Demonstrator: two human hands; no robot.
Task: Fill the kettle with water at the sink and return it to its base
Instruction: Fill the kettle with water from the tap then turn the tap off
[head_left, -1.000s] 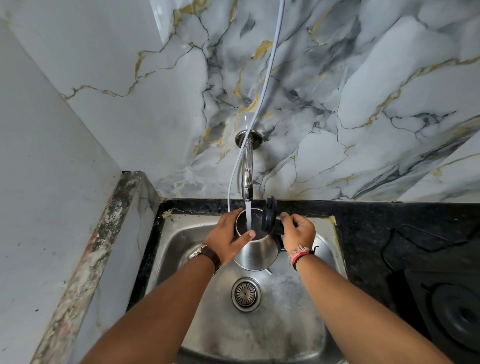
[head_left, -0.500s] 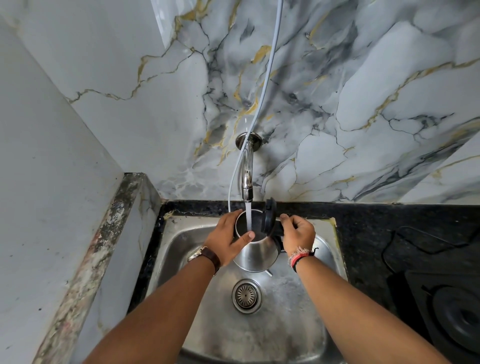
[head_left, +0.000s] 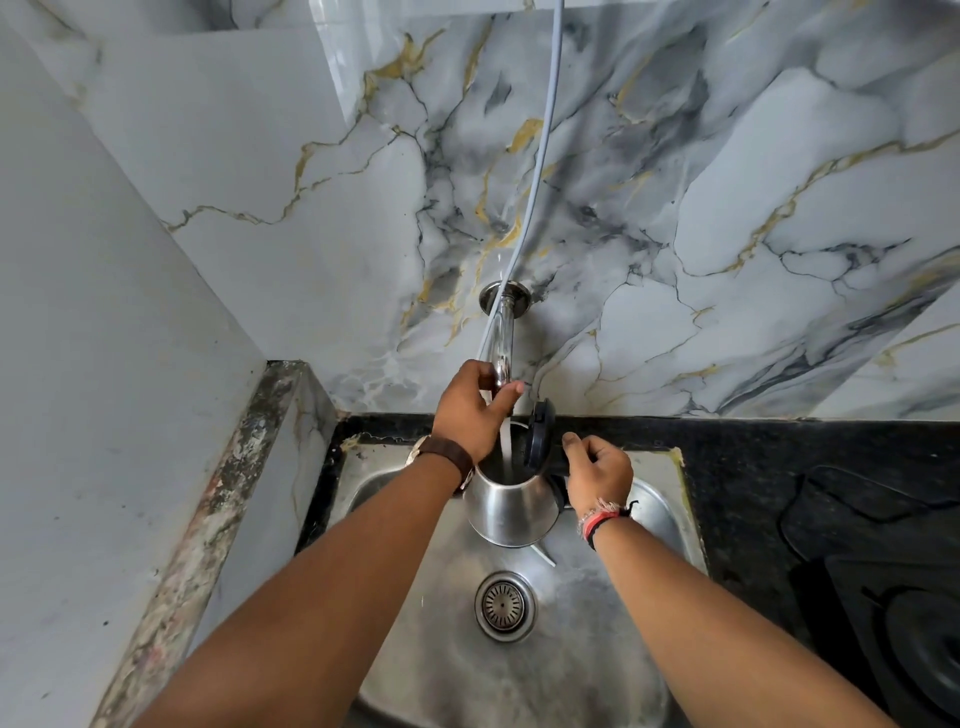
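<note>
- The kettle (head_left: 511, 512) is hanging over the sink (head_left: 670, 499), just above the drain (head_left: 504, 605), with its black lid (head_left: 538, 434) standing open and upright.
- Water is running from the tap (head_left: 502, 340) into the open mouth, so the filling is going on; how full the kettle is, I cannot tell.
- The right hand (head_left: 597, 470) is closing its fingers around the dark handle and is carrying the kettle alone.
- The left hand (head_left: 475, 410) is pinching the end of the tap with curled fingers, the thumb near the spout.
- I judge that the water is about to be turned off, so the filling is nearly over.
- What is left: stopping the water, closing the lid and carrying the kettle back to its base, which is not showing in the view.
- One second ago the left hand was resting on the kettle's rim and side; now it is up at the tap, while the kettle is staying under the stream.
- On the right, a black stove (head_left: 893, 587) is sitting on the dark counter (head_left: 753, 467).
</note>
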